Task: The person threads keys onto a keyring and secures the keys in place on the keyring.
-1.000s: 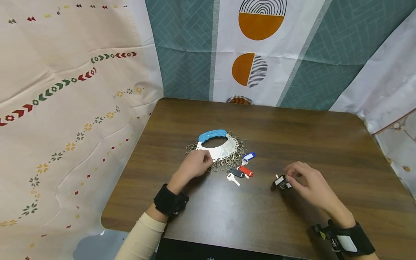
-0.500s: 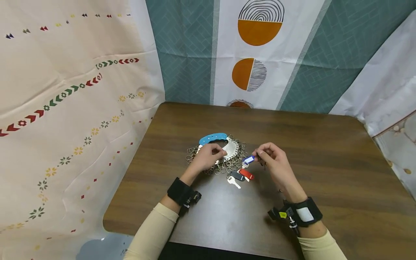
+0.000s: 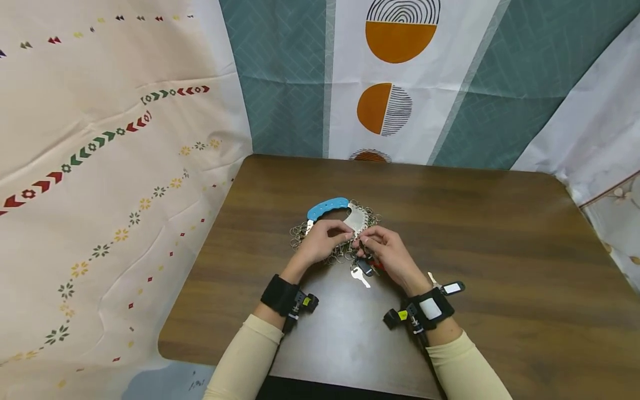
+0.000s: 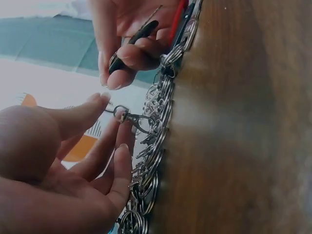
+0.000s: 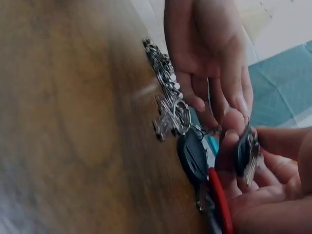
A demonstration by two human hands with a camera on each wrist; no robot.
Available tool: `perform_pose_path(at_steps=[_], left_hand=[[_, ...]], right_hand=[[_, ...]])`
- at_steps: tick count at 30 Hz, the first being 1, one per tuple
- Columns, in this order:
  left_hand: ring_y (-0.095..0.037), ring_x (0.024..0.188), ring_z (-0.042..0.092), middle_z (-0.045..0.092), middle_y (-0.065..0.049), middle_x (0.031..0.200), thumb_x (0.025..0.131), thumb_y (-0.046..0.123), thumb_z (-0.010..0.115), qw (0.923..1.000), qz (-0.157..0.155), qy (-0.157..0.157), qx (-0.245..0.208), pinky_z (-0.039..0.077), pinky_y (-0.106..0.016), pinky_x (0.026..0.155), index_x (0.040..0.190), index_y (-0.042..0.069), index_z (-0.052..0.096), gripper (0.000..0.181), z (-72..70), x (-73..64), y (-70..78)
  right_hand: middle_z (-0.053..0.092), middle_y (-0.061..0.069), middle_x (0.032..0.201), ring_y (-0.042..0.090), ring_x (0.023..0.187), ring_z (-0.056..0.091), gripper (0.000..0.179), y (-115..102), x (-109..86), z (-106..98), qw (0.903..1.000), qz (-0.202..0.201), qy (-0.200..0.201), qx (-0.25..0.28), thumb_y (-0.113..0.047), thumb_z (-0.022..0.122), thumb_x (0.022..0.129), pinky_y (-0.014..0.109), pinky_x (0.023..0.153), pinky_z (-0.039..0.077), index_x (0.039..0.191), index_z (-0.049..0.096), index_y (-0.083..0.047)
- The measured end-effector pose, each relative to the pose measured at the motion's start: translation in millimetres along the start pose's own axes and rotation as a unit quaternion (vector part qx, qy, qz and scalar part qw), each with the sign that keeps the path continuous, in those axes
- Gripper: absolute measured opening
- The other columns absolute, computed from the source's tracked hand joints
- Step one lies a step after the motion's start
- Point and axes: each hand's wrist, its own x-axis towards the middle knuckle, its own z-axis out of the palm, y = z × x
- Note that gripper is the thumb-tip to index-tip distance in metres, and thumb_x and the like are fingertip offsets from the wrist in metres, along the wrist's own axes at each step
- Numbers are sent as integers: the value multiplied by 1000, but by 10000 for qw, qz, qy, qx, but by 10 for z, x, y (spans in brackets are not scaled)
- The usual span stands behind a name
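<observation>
A white curved key-ring holder with a blue handle lies on the table, its outer edge hung with many metal rings. My left hand pinches a key ring joined to a small metal clasp at that edge. Close beside it, my right hand holds a black key tag with a key between thumb and fingers. A dark grey tag, a silver key and a red tag hang at the holder's edge. Fingers hide the blue tag.
Another black key tag with its key lies on the table just beyond the right wrist strap. Patterned cloths hang behind and to the left of the table.
The right hand has picked up a black key tag on the right and brought it left to the holder's edge. The left hand has shifted slightly right along the holder.
</observation>
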Motion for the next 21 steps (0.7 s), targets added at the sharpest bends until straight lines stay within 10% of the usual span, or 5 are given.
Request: perform_pose_path(at_steps=[21], left_hand=[[-15, 102, 65, 70, -2, 107, 105, 14, 69, 9938, 697, -733, -460, 54, -33, 94, 113, 11, 77, 12, 48, 0, -17]], right_hand=[[76, 25, 101, 24, 82, 75, 15, -3, 18, -80, 9994, 329, -32, -111, 1, 56, 107, 34, 78, 63, 117, 60, 11]])
